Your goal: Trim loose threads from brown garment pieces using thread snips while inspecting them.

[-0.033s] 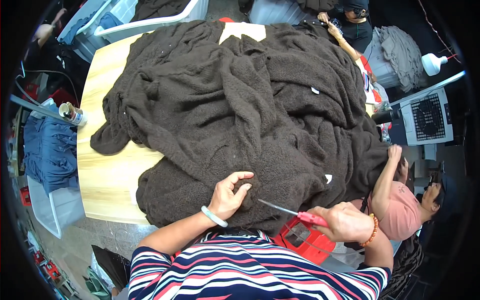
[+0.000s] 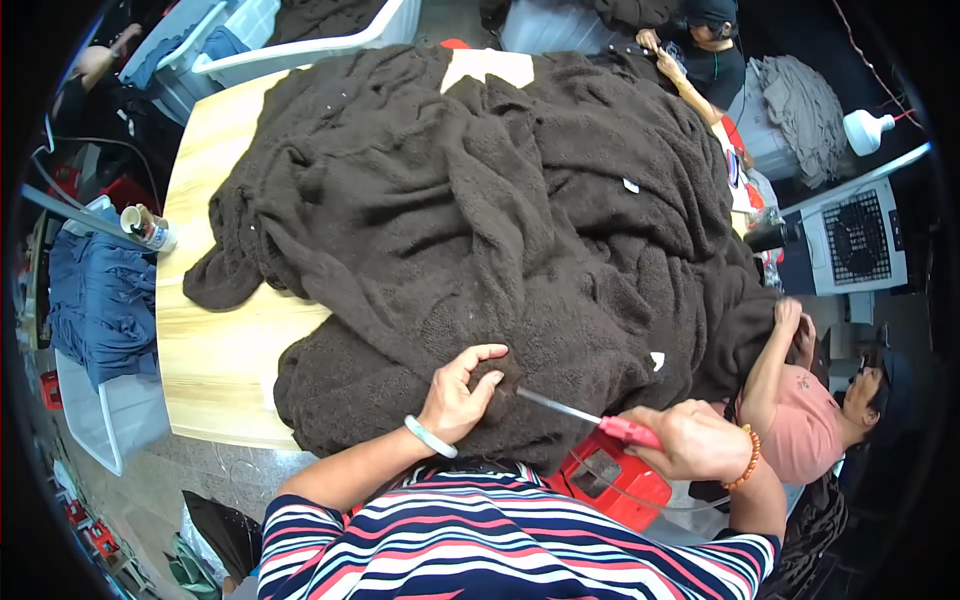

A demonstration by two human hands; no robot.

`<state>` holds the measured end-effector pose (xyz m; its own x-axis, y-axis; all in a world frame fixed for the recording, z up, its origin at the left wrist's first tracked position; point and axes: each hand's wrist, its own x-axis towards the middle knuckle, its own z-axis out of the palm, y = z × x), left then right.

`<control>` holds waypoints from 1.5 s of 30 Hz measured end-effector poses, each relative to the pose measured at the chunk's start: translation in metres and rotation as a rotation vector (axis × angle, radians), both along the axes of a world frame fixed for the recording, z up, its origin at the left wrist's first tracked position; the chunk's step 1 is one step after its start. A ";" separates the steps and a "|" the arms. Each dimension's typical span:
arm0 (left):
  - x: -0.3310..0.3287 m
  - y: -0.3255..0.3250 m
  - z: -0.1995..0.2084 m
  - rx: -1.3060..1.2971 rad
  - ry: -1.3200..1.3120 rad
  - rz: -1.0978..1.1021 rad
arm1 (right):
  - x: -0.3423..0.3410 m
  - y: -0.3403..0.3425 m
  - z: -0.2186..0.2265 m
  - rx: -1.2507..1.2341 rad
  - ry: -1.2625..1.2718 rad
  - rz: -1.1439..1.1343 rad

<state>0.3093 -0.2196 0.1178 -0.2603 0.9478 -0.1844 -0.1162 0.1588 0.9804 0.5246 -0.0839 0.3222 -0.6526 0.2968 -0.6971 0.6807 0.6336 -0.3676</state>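
A heap of dark brown fleece cloth covers most of the wooden table. Near its front edge, my left hand pinches a small bunched part of the brown fleece between thumb and curled fingers. From the right, my right hand grips red-handled scissors, seen nearly edge-on. Their long metal blades point left, with the tip at the bunched fleece beside my left fingers. Whether the blades are apart cannot be made out. Small white tags show on the fleece.
A red crate stands below the table's front edge. At the right, a person in pink holds the cloth's edge; another person works at the far right. A cup stands at the left edge, near a bin of blue cloth.
The scissors' tip has moved slightly up to the bunched fleece, and more of the blades' flat shows. My left hand keeps its pinch.
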 end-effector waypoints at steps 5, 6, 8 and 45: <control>0.015 -0.013 0.020 0.198 0.157 -0.200 | -0.045 0.023 -0.028 0.272 0.316 -0.268; 0.023 -0.019 0.020 0.242 0.155 -0.299 | -0.059 0.027 -0.045 0.358 0.413 -0.233; 0.035 -0.027 0.031 0.254 0.112 -0.398 | -0.093 0.047 -0.092 0.525 0.456 -0.137; 0.055 0.013 -0.009 -0.083 -0.439 0.026 | 0.092 -0.046 -0.054 0.194 0.284 -0.218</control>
